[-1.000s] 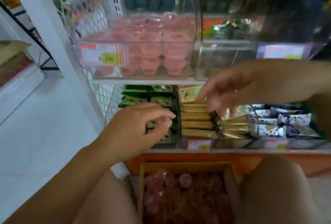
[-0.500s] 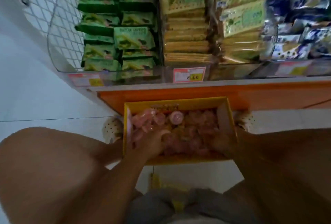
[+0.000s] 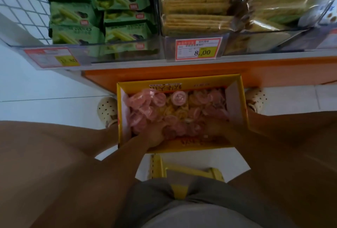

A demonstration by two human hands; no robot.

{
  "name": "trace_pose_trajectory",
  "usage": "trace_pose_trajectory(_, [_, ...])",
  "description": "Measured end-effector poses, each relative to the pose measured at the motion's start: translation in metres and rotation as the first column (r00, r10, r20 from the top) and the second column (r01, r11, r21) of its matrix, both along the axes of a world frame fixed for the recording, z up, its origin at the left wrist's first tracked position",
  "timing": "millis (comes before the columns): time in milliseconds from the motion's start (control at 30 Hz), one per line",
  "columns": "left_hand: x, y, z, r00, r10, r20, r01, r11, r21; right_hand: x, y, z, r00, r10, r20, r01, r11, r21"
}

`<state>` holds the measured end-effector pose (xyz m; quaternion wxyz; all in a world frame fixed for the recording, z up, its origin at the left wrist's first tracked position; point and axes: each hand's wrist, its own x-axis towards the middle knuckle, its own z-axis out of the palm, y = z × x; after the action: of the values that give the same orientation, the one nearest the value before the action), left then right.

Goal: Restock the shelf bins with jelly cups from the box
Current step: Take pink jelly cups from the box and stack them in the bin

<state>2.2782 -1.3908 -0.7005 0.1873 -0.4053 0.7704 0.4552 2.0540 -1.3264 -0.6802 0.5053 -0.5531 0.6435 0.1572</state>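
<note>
Hands (image 3: 155, 136) deep among jelly cups (image 3: 144, 111), fingers hidden

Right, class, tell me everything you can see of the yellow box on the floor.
The yellow box looks like cardboard, open-topped, with red print on its far wall. It sits flat on the white floor in front of the orange shelf base. Pink jelly cups fill it loosely. The left hand and right hand reach in at its near side; their grip is unclear.

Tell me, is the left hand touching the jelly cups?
Touching. The head view shows the left hand buried among the pink jelly cups.
</note>
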Motion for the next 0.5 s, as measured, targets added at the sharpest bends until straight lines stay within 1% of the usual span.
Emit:
trace_pose_trajectory(33, [-0.003,-0.001,0.001,1.000,-0.007,0.016,0.007,1.000,-0.004,-0.003,-0.002,-0.003,1.000,-0.024,0.011,0.024,1.000,0.019])
trace_pose_trajectory(67, [-0.004,-0.001,-0.001,0.999,-0.038,0.019,0.038,0.999,-0.010,-0.005,-0.002,-0.005,0.999,0.010,0.046,-0.011,1.000,0.020])
trace_pose_trajectory(100, [-0.005,-0.001,-0.004,0.998,-0.056,0.040,0.056,0.998,0.007,-0.008,-0.001,-0.010,0.998,-0.015,0.068,0.013,1.000,0.029])
trace_pose_trajectory(133, [-0.007,-0.003,-0.005,0.994,-0.075,0.082,0.073,0.997,0.027,-0.009,-0.001,-0.013,0.995,-0.078,0.066,0.077,0.997,0.021])
trace_pose_trajectory(200, [-0.008,-0.003,-0.006,0.982,-0.084,0.167,0.078,0.996,0.044,-0.007,0.002,-0.020,0.989,-0.120,0.081,0.117,0.992,0.039])
trace_pose_trajectory(233, [-0.008,-0.002,-0.008,0.985,-0.073,0.157,0.069,0.997,0.033,-0.005,0.003,-0.022,0.988,-0.117,0.099,0.114,0.993,0.041])
trace_pose_trajectory(300, [-0.005,0.003,-0.008,0.998,-0.024,0.063,0.024,1.000,0.012,0.002,0.005,-0.027,0.982,-0.153,0.108,0.148,0.988,0.052])
trace_pose_trajectory(333, [-0.004,0.005,-0.007,1.000,0.011,0.012,-0.011,1.000,0.013,0.006,0.005,-0.023,0.986,-0.154,0.068,0.151,0.987,0.053])
trace_pose_trajectory(367, [-0.004,0.007,-0.007,0.998,0.055,-0.017,-0.055,0.998,0.017,0.009,0.005,-0.024,0.986,-0.164,0.019,0.164,0.986,0.012])
trace_pose_trajectory(433, [-0.003,0.007,-0.007,0.987,0.158,-0.032,-0.158,0.987,0.004,0.012,0.006,-0.024,0.961,-0.274,-0.029,0.274,0.962,-0.011])
trace_pose_trajectory(500, [-0.002,0.006,-0.011,0.976,0.217,-0.033,-0.219,0.973,-0.065,0.011,0.008,-0.027,0.941,-0.337,0.019,0.338,0.941,-0.037])
